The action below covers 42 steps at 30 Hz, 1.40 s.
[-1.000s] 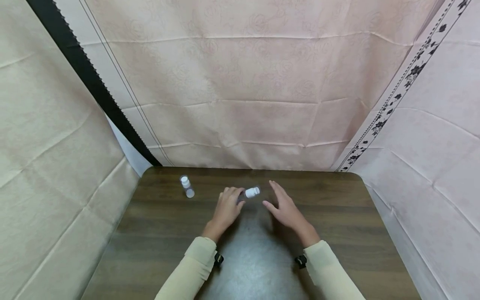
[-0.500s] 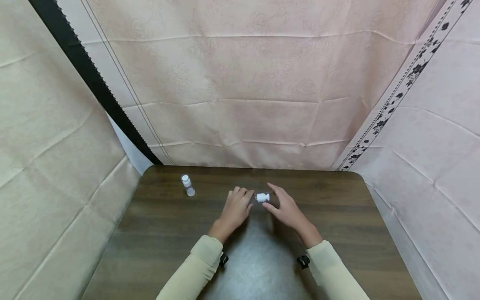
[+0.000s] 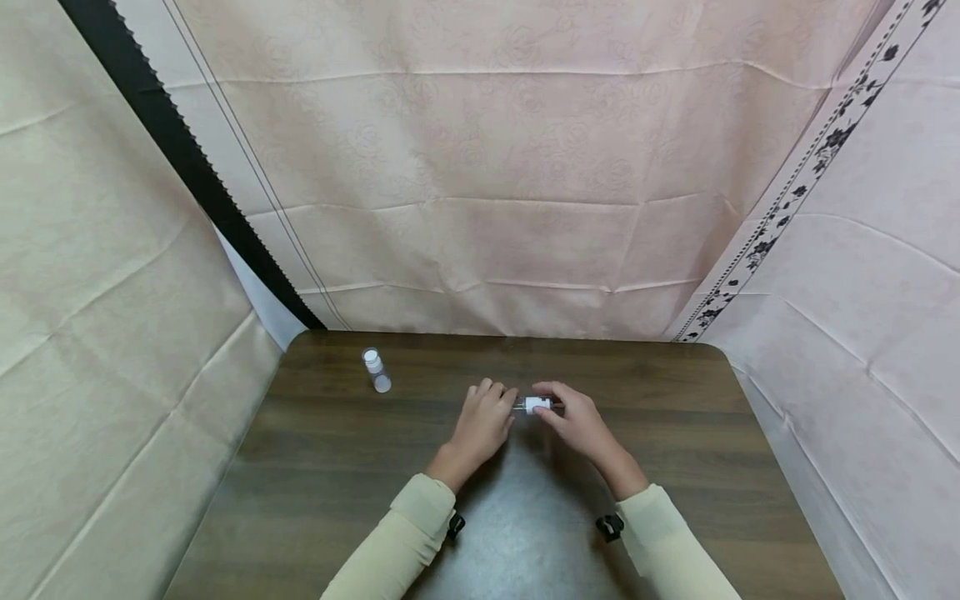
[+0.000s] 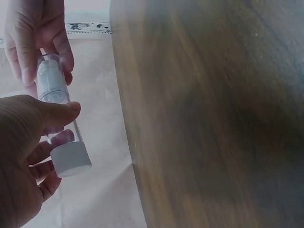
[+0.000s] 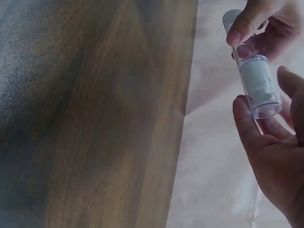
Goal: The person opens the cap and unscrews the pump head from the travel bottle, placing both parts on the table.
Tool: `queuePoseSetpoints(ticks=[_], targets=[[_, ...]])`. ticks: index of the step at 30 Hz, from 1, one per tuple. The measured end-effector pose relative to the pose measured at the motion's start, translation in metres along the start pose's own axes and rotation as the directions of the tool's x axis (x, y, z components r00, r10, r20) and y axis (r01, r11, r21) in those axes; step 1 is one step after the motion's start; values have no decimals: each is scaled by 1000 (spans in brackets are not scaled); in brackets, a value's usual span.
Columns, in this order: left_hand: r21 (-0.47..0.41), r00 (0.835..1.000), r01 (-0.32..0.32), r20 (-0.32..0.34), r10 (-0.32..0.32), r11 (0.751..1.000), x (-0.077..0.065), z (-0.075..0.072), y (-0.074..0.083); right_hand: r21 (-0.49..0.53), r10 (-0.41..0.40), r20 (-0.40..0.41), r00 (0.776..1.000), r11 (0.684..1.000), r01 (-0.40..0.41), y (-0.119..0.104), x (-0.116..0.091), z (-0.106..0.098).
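1. Clear cylindrical plastic bottle with white fittings (image 3: 536, 406) is held between the two hands, toward 12 o'clock on the dark brown wood-grain table (image 3: 315, 500) in the head view.
2. Left hand (image 3: 480, 421), at 8 to 9 o'clock of the bottle, is clamped round its middle; the left wrist view reveals the white cylindrical base (image 4: 71, 159) at 5 o'clock, which the head view hides.
3. Right hand (image 3: 579, 422), at 4 o'clock, brackets the other end; the right wrist view shows the transparent rim (image 5: 267, 110) between thumb and fingers, but I cannot tell whether they press it.
4. Second small bottle with white top and bottom (image 3: 377, 372) appears only in the head view, between 9 and 10 o'clock, well apart; upright or lying, I cannot tell.
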<state>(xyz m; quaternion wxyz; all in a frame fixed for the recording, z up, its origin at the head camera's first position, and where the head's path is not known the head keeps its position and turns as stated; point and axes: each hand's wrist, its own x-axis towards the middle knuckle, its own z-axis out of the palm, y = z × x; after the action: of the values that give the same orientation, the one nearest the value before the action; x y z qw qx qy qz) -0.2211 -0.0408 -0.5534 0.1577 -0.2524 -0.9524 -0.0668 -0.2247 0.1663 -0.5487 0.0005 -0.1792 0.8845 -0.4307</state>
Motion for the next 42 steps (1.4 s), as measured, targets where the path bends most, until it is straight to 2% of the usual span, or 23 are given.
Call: queuePoseSetpoints(ticks=[7, 13, 19, 26, 32, 42], targets=[[-7, 1000, 10, -1, -10, 1000, -1, 1, 3, 12, 51, -37, 998, 999, -51, 5, -2, 3], [-7, 1000, 6, -16, -6, 1000, -2, 5, 5, 63, 72, -58, 996, 996, -69, 7, -3, 3], [0, 999, -14, -38, 14, 1000, -4, 5, 7, 83, 63, -81, 995, 995, -57, 8, -4, 1], [-65, 995, -29, -95, 23, 997, -5, 5, 8, 93, 33, -78, 996, 995, -26, 11, -6, -1], [-128, 996, -26, -87, 15, 991, -6, 5, 8, 139, 30, -61, 998, 990, -21, 13, -8, -4], [-137, 995, -62, -81, 51, 989, -7, 5, 6, 195, 13, -45, 999, 981, -4, 19, -12, -4]])
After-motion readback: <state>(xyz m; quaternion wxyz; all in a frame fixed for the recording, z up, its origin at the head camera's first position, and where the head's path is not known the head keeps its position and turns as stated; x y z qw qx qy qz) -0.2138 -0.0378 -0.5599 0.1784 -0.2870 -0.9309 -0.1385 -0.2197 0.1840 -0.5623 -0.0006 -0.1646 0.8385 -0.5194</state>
